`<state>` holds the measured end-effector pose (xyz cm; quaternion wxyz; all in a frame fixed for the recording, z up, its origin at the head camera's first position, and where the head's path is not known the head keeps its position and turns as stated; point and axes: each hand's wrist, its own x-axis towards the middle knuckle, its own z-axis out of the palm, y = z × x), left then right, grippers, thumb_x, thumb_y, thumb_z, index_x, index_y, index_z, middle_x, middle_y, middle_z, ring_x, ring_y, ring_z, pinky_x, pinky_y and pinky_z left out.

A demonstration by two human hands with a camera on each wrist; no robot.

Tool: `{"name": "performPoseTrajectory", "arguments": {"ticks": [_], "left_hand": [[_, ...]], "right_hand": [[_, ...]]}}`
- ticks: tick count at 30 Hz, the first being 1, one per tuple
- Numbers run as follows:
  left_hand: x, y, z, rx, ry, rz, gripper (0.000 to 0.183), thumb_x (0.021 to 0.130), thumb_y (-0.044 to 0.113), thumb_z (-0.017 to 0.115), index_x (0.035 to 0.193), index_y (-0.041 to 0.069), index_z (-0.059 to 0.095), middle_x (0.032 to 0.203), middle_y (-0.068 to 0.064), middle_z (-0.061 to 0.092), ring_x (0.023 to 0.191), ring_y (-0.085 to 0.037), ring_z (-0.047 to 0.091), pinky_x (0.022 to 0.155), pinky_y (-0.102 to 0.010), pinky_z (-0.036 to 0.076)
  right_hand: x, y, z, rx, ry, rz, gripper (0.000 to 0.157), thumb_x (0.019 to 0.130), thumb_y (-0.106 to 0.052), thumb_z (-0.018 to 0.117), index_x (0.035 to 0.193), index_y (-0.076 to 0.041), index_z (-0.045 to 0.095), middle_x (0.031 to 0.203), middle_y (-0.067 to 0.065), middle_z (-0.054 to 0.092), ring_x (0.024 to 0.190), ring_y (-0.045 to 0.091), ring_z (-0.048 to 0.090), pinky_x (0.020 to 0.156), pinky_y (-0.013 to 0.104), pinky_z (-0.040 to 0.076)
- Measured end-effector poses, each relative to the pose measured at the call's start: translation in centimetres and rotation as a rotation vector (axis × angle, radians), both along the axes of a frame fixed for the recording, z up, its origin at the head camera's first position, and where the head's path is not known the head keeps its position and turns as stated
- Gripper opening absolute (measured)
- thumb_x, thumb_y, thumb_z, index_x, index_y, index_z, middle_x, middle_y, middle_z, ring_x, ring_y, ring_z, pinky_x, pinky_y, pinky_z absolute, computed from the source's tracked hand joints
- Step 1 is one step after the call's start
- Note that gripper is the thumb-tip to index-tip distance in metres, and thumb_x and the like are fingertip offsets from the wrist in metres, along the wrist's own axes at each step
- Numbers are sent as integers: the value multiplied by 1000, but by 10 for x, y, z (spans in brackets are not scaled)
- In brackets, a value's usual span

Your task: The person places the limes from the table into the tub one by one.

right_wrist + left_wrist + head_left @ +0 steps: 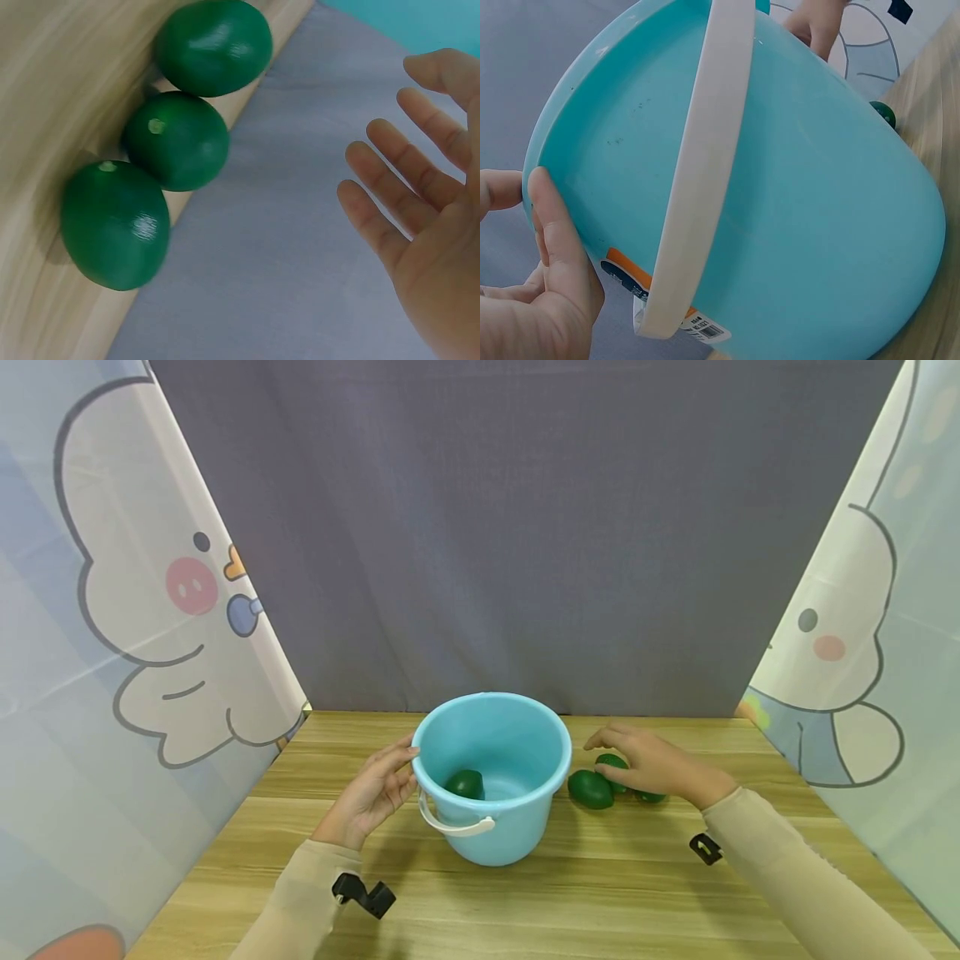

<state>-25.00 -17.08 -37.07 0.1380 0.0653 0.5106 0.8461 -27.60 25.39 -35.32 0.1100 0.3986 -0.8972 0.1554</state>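
A light blue plastic bucket (517, 827) stands upright on the table, its white handle (457, 829) hanging down at the front. One green lime (464, 784) lies at the bottom inside it. My left hand (375, 793) grips the rim on the left side; in the left wrist view the thumb is on the outer wall and a finger lies over the rim. To the right of the bucket, three more limes (180, 141) sit close together on the wood. Over them hovers my right hand (656, 762), fingers spread and slightly bent, palm bare in the right wrist view.
The wooden table (600, 893) ends at a grey cloth backdrop (487, 543) just behind the bucket. Cartoon-printed curtains (150, 610) border both sides. A label (705, 328) shows on the bucket's wall under the handle's end.
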Motion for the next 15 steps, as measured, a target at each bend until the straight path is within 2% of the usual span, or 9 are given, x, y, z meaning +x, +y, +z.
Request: {"name": "performPoseTrajectory", "arguments": {"ticks": [10, 15], "left_hand": [[-1, 0, -1, 3, 6, -4, 59, 101, 6, 51, 156, 1, 29, 144, -12, 41, 79, -7, 64, 66, -11, 54], [-1, 0, -1, -2, 2, -1, 59, 101, 6, 51, 156, 2, 29, 144, -12, 40, 78, -7, 63, 65, -11, 53]], "right_hand": [[-6, 3, -19, 11, -9, -17, 30, 92, -15, 73, 119, -4, 67, 116, 7, 63, 106, 26, 60, 88, 46, 56], [-7, 4, -25, 1, -76, -39, 32, 92, -15, 73, 120, -1, 66, 117, 10, 62, 107, 31, 61, 88, 48, 56]]}}
